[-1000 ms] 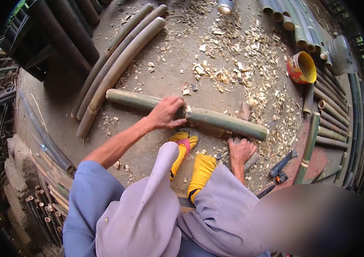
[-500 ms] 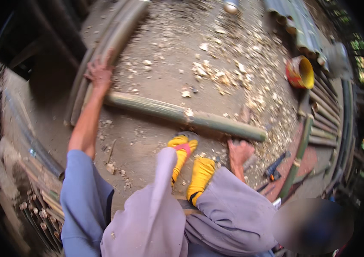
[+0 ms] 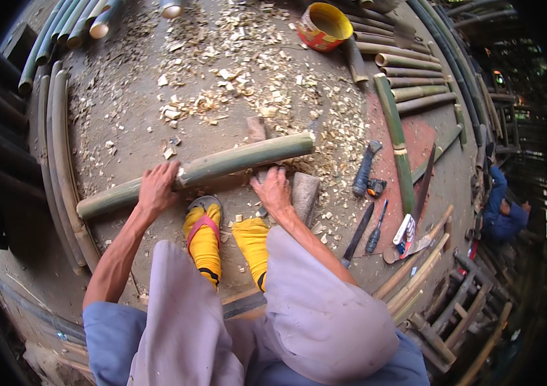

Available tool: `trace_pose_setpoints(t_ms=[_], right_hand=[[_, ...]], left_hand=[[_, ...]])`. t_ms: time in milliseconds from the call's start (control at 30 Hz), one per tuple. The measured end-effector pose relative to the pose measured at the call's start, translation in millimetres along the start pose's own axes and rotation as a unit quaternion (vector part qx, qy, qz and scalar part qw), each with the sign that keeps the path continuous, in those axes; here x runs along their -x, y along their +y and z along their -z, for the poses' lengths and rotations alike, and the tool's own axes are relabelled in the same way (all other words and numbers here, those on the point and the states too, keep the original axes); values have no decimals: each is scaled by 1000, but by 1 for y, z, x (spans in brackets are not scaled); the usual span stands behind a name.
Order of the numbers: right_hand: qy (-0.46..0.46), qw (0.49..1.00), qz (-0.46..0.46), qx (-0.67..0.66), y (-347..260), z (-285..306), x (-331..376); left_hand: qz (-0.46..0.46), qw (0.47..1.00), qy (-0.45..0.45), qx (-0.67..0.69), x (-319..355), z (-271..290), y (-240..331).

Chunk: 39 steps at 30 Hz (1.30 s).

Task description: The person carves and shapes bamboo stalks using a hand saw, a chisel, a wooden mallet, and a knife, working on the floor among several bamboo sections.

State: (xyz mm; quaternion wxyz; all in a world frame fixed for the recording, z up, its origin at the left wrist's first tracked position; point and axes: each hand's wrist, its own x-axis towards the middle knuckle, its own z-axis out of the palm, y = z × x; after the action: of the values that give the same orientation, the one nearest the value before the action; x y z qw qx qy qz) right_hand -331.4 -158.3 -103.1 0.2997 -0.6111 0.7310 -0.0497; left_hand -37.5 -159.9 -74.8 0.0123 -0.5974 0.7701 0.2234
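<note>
A thick green bamboo pole (image 3: 241,159) lies crosswise in front of my feet, its right end farther away than its left. My left hand (image 3: 157,187) is closed on it beside the pale ring of its joint. Right of the joint, my right hand (image 3: 275,191) is at the pole's near side with its fingers curled in under it. What those fingers grip is hidden by the hand and the pole. Close to that hand lies a wooden block (image 3: 305,196), and another piece of wood (image 3: 256,128) sticks out beyond the pole.
Pale wood chips (image 3: 222,96) litter the ground. To the right lie a dark-handled tool (image 3: 367,168), a knife (image 3: 358,233), a screwdriver (image 3: 376,228) and an upright-lying green bamboo length (image 3: 396,141). A red-yellow bucket (image 3: 325,27) stands far off; long poles (image 3: 62,154) lie left. Another person (image 3: 505,212) is at far right.
The view has swung right. My left hand has left the long poles and come onto the bamboo pole. My right hand has moved from the ground near its right end to under its middle.
</note>
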Motion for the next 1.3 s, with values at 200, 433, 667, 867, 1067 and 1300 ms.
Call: trace_pose_setpoints(t_ms=[200, 433, 667, 867, 1067, 1300], right_hand=[[44, 988, 57, -139, 50, 73, 69], [372, 911, -38, 172, 330, 172, 162], [136, 935, -181, 273, 456, 204, 217], [164, 921, -106, 338, 434, 203, 187], [213, 945, -146, 200, 433, 227, 165], [550, 831, -62, -55, 341, 253, 185]], left_hand=[[35, 997, -59, 31, -2, -11, 1], [-1, 998, -55, 21, 17, 82, 15], [-33, 979, -170, -107, -8, 229, 58], [-85, 970, -204, -101, -93, 127, 131], [-28, 1000, -13, -5, -135, -51, 193], [-64, 990, 119, -26, -124, -52, 201]])
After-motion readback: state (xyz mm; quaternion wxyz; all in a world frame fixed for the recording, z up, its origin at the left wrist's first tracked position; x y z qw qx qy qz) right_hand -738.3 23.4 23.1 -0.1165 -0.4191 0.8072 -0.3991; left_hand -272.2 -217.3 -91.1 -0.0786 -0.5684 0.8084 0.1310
